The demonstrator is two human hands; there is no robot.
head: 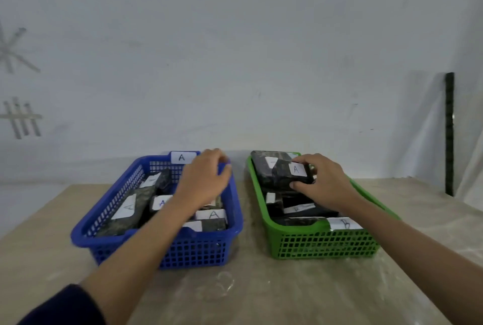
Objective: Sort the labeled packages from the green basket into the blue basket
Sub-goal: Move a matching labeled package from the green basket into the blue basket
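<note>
The dark wrapped package [292, 174] marked "A" is sitting high at the far end of the green basket [324, 242], on top of the other parcels, and the right hand [322, 184] is closing round it: fingers are curling over its far edge, thumb is pressing its near side. So the step in hand looks like the pick-up, with the package not yet clear of the pile. Next, by my reading, it is wanting a lift straight up over the green rim, then a carry leftward across the gap to the blue basket [167, 254].

The left hand [202, 180] is hovering over the blue basket's far right corner, fingers loosely curled and gripping nothing (whether the fingertips are touching the rim I cannot tell). It may be waiting to receive the package or steady the basket.

Now the writing. The held package's white label is reading "A". The blue basket is carrying an "A" tag [182, 157] on its far wall, and several parcels inside are showing handwritten "A" labels [213, 214]. The green basket is wearing a "B" tag [346, 223] on its near rim. Other labels in the green basket are too blurred to read.

Both baskets are sitting side by side on a pale table [261, 296].
</note>
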